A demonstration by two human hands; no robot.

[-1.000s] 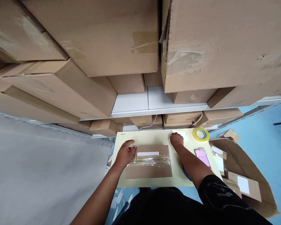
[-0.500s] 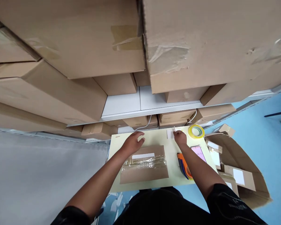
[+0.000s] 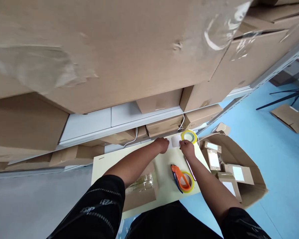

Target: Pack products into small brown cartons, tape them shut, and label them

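Note:
Both my hands are close together at the far side of the pale table. My right hand is closed with its fingertips on the edge of a white paper label. My left hand is closed at the label's left side, its fingertips pinching the paper there, partly hidden. Below my left forearm lies a flat cardboard box with clear tape across it, partly covered by the arm. An orange tape dispenser holding a yellow roll rests between my forearms.
A yellow tape roll lies just beyond my right hand. A phone is mostly hidden by my right forearm. A large open carton with several small labelled boxes stands right of the table. Shelves of cardboard boxes rise ahead.
My left hand has moved right from above the cardboard box to the white label and closed. My right hand stays at the label. The view has shifted to the right.

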